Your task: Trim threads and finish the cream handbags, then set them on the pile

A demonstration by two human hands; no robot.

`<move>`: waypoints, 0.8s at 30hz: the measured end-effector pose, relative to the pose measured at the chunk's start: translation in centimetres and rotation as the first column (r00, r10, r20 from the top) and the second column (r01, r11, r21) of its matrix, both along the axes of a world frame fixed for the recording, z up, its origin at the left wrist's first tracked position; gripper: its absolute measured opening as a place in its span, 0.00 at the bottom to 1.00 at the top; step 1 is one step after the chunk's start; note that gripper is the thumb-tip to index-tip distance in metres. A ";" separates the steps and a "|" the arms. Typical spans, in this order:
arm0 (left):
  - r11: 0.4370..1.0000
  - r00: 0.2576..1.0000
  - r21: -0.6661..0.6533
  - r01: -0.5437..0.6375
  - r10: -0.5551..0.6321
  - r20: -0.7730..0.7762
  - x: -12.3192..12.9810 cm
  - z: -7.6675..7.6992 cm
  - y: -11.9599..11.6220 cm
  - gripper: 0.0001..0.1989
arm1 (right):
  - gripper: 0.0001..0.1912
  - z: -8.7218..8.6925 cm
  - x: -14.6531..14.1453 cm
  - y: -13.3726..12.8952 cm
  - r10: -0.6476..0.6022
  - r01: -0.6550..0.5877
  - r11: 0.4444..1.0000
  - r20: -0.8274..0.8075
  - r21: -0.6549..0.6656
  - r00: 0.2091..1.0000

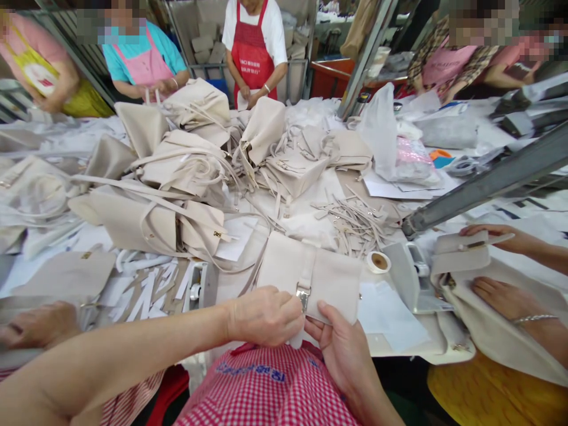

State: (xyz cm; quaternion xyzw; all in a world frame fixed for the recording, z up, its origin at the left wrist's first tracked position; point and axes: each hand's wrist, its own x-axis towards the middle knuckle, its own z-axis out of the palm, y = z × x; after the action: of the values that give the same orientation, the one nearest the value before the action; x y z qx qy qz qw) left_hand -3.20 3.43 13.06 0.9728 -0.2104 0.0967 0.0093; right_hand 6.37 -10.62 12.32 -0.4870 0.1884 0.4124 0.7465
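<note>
A cream handbag (pixel 332 278) lies in front of me at the table edge, with a strap (pixel 307 266) running down its front to a metal buckle (pixel 303 297). My left hand (pixel 270 315) is closed beside the buckle, its fingers pinching the strap's lower part; a pale strap tip (pixel 296 339) pokes out below them. With the thumb on top and the fingers underneath, my right hand (pixel 339 343) grips the handbag's near edge. The fingers under the edge are partly hidden.
Cream bags (pixel 186 160) pile up across the table. A heap of thin straps (pixel 355 219), a tape roll (pixel 378 262) and a grey machine (pixel 412 275) sit to the right. A slanted metal post (pixel 488 177) crosses there. Co-workers' hands (pixel 506 296) handle a bag at right.
</note>
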 end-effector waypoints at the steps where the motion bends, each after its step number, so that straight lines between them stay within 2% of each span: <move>1: 1.000 0.999 0.010 0.015 -0.015 -0.032 0.2 0.0 0.1 0.11 | 0.42 -0.1 0.0 0.0 0.001 -0.001 1.000 0.004 -0.004 1.000; 7: 0.999 0.987 0.025 0.033 -0.029 -0.160 1.9 0.5 0.8 0.08 | 0.38 -1.2 0.0 -0.3 0.038 -0.037 0.999 0.053 -0.023 0.998; 12: 0.987 0.970 -0.030 0.159 -0.162 -0.184 3.6 1.0 0.8 0.11 | 0.25 -2.8 0.2 -1.1 0.202 -0.188 0.976 0.134 -0.114 0.970; 14: 0.985 0.965 -0.042 0.165 -0.171 -0.199 4.6 1.4 0.5 0.10 | 0.23 -3.2 0.3 -1.2 0.240 -0.216 0.966 0.182 -0.144 0.953; 16: 0.994 0.962 -0.060 0.096 -0.108 -0.252 5.8 1.8 0.2 0.10 | 0.23 -3.4 0.4 -1.1 0.235 -0.208 0.967 0.204 -0.146 0.950; 19: 0.983 0.931 -0.140 -0.119 0.061 -0.361 7.7 2.7 0.5 0.07 | 0.28 -3.6 0.3 -0.9 0.204 -0.181 0.972 0.155 -0.148 0.967; 21: 0.910 0.905 -0.289 -0.296 0.170 -0.390 8.5 3.6 1.4 0.06 | 0.33 -3.5 0.3 -0.8 0.187 -0.170 0.976 0.126 -0.138 0.974; 23: 0.756 0.884 -0.507 -0.414 0.202 -0.421 8.2 5.0 2.4 0.06 | 0.37 -3.3 0.4 -0.8 0.159 -0.146 0.984 0.127 -0.099 0.979; 24: 0.664 0.876 -0.608 -0.435 0.157 -0.456 7.7 5.7 2.9 0.07 | 0.38 -3.1 0.5 -0.7 0.143 -0.134 0.988 0.130 -0.074 0.981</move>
State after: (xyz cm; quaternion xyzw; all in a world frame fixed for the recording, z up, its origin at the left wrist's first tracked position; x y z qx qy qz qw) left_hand 4.50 6.38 18.76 0.9181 0.0112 -0.0141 0.3960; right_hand 6.84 -11.33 9.25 -0.5499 0.1165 0.4229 0.7108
